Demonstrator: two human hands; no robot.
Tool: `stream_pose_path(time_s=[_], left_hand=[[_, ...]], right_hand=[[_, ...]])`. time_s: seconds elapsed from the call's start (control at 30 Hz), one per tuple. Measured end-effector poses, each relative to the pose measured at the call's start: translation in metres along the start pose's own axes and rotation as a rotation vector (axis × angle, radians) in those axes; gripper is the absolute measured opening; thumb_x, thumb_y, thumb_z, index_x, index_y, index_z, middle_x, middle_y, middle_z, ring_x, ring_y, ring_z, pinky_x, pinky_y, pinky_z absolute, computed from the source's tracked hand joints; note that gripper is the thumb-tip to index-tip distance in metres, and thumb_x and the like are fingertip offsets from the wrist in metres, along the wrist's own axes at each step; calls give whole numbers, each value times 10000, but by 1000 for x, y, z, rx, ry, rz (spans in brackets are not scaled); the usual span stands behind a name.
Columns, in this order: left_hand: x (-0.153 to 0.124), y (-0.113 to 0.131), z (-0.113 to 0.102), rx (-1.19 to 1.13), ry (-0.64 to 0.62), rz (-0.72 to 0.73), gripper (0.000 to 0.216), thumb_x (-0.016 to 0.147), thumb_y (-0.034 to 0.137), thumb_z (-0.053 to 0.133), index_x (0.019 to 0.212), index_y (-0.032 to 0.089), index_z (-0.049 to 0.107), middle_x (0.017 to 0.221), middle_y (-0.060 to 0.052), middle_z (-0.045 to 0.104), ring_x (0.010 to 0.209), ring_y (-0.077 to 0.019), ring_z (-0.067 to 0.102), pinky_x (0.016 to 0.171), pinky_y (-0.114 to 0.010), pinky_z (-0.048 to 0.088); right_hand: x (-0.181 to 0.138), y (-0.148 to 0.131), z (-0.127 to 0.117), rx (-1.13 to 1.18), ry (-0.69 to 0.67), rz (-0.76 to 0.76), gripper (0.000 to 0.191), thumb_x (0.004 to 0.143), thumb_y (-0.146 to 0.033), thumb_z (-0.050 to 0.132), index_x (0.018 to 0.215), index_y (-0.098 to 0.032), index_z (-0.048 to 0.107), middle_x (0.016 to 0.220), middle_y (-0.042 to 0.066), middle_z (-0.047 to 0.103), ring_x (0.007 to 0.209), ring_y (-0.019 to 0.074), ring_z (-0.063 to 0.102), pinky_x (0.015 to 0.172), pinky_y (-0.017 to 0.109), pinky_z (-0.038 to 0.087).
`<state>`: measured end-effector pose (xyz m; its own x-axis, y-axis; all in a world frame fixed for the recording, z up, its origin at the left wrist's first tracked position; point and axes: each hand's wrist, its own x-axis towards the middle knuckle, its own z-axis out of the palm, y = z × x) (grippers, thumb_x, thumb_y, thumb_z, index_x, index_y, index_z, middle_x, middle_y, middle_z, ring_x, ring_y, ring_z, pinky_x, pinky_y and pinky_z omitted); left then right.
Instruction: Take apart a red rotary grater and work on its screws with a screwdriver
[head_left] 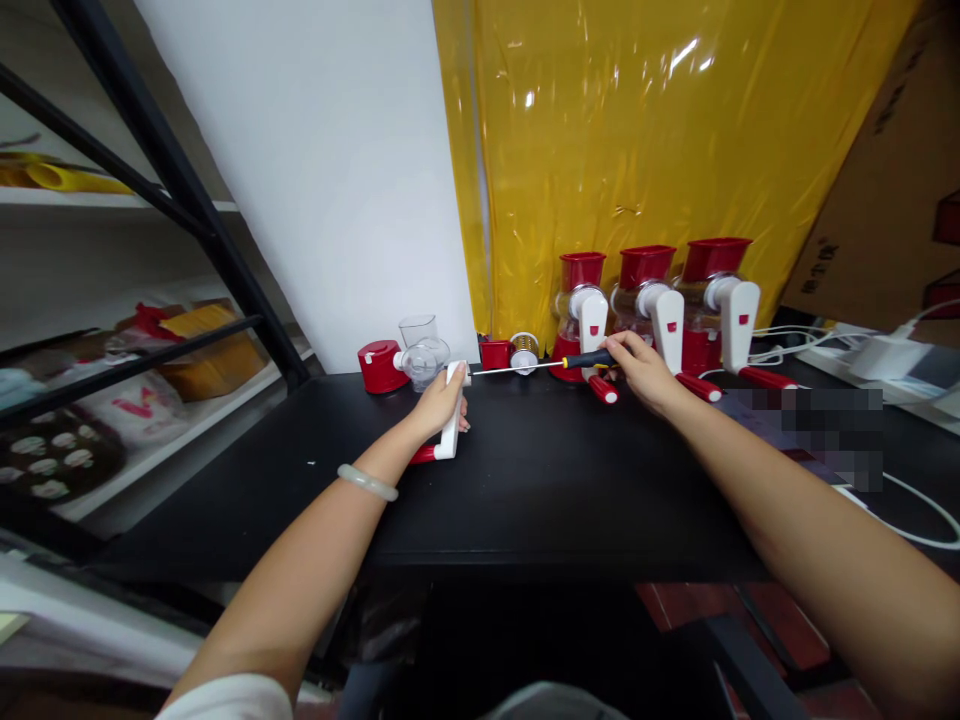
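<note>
While the left grip [439, 402] clasps a crank [450, 436], the right grip [639, 370] holds a near-level screwdriver [579, 361] pointing leftward.

Screwdriver [576, 361] and white crank [450, 435], mid-frame.
Dark-handled screwdriver nearly level, tip at the top of the upright, red-gripped crank.

We face a black tabletop [555, 490]; near its back left we see a red base [381, 368] with a clear plastic housing [421, 358] beside it. Along the back we have a small red piece [495, 354] next to a metal drum [524, 350], then three red-and-white crank machines [666, 325] upright in a row, and at our right white cables [934, 543] and a flat, partly blurred thing [761, 425].
</note>
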<state>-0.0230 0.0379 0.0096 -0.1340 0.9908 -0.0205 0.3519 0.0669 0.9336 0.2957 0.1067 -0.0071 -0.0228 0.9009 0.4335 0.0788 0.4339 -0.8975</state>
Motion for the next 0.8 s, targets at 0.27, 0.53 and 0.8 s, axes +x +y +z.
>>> stream_pose_path(time_s=[0.27,0.53,0.8], left_hand=[[0,0,1,-3,-17,5,449,966,642,357,1131,226,393,525,62,531,384,-156,583,419,-252,519],[-2,2,2,8,-17,12,429,980,617,349,1127,216,393,516,59,530,383,-158,584,424,-261,530],[-1,1,0,-9,21,41,397,982,600,361,1098,223,407,521,57,535,389,-161,590,412,-261,527]], right_hand=[[-6,-14,3,268,-31,125,375,645,-432,729,915,-259,534,812,-18,571,676,127,562,596,278,498],[-3,-9,-1,60,56,56,404,785,-648,563,813,-245,561,820,13,586,657,151,559,583,310,496],[-6,-4,-1,-178,29,59,560,756,-790,531,734,-231,527,485,-46,467,465,120,443,485,271,328]])
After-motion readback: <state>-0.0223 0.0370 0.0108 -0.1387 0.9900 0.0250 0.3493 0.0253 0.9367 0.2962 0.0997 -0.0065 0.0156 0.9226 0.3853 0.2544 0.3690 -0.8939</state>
